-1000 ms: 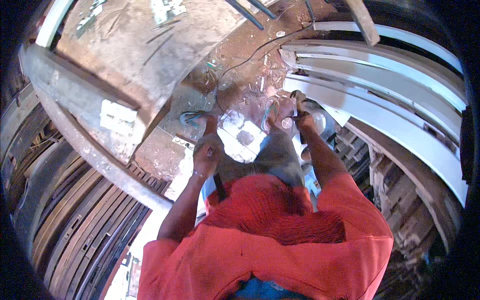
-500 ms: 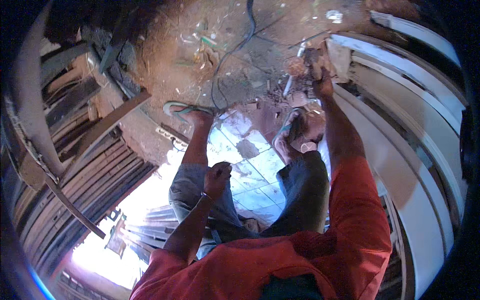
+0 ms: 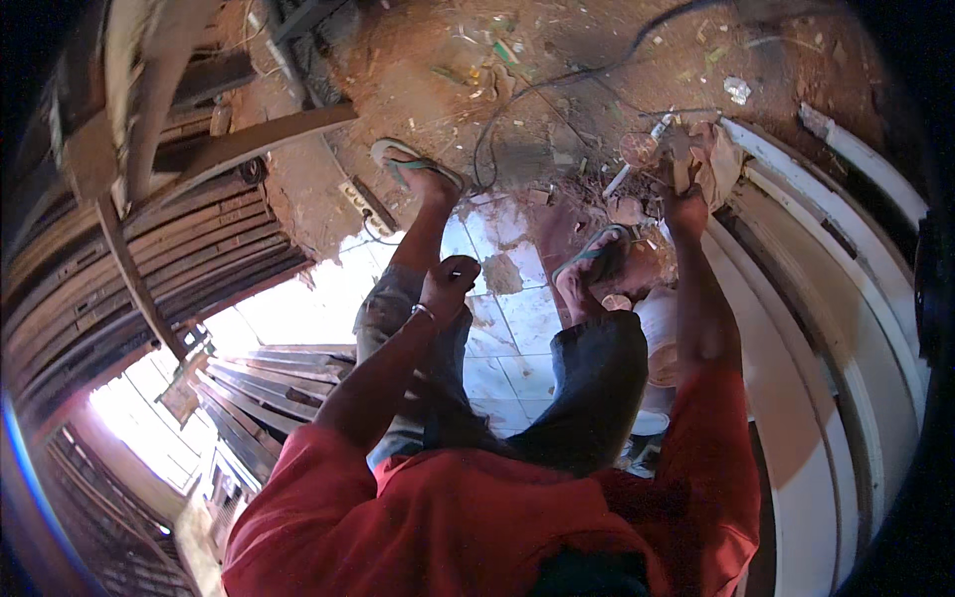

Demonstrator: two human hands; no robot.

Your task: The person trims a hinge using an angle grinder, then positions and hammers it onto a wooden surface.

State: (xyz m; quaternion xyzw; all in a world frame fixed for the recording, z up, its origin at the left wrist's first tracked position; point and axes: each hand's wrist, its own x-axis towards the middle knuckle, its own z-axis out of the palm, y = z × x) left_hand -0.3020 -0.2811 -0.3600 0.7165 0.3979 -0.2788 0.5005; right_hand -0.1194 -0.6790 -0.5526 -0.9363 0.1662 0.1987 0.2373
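Observation:
My right hand is reached out at the far right, beyond my right foot. Its fingers are closed round the pale lower part of a brown, handle-like piece; its far end is too dark to name. Just left of that lie a round brownish object and a thin white stick. A pale crumpled sheet is close on its right. My left hand, with a band at the wrist, is curled above my left knee; whatever may be in it is hidden.
Broken white tiles lie between my sandalled feet. A black cable crosses the littered dirt floor, and a power strip sits beside my left foot. Long boards line the right side. Stacked timber and a wooden beam are on the left.
The whole view has shifted, so the floor and my feet appear further right. My right hand has come slightly away from the boards with the brown piece in it. My left hand stays curled.

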